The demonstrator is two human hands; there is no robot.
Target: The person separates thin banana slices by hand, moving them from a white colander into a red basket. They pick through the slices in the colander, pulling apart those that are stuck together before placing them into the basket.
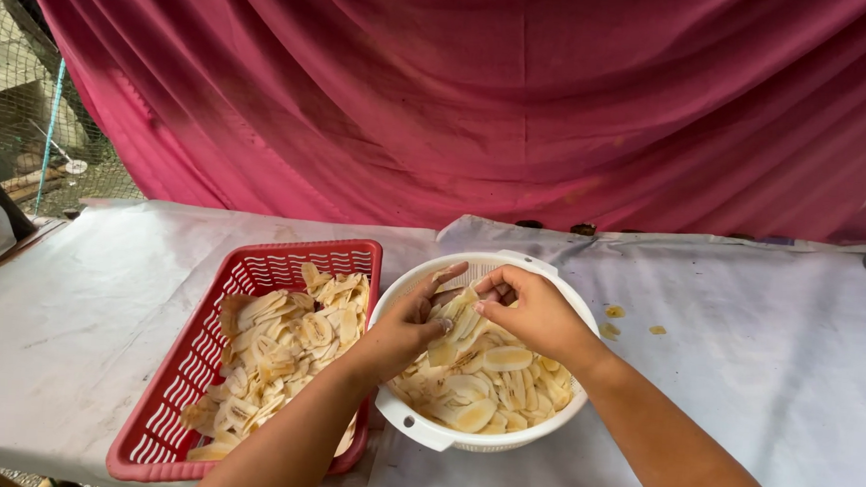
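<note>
Pinching one banana slice (461, 305) between them, left hand (403, 330) and right hand (534, 315) grip above white colander (422, 428).

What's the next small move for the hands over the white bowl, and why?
Probably pull the pinched slices apart and drop them into the red basket. Both the left hand and right hand grip a clump of banana slices above the white colander bowl, and the basket beside it already holds loose, separated slices.

Both hands, left (406, 324) and right (531, 310), pinch banana slices (490, 377) over a white colander (422, 428) beside a red basket (168, 398).
</note>
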